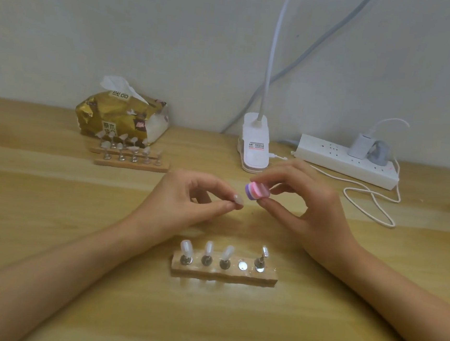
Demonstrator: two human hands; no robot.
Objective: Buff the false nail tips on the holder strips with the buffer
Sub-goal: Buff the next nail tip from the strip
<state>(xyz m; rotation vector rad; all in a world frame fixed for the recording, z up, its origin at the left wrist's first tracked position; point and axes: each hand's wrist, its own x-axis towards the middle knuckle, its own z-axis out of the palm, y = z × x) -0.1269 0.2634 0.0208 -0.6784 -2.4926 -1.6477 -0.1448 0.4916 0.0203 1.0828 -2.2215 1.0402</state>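
My left hand (pixel 189 197) pinches one pale false nail tip (pixel 238 200) between thumb and forefinger, above the table's middle. My right hand (pixel 300 201) grips a small pink and purple buffer block (pixel 257 191), its end a short gap from that tip. In front of both hands lies a wooden holder strip (pixel 223 275) with three clear nail tips (pixel 207 247) standing on metal pegs at its left, one bare metal disc (pixel 242 265), and a peg with a tip (pixel 262 255) at its right.
Two more wooden strips with several nail tips (pixel 131 156) lie at the back left before a gold tissue pack (pixel 119 117). A white clip lamp base (pixel 255 145) stands at the back centre. A white power strip (pixel 347 160) with charger and cable (pixel 373 202) lies at the back right.
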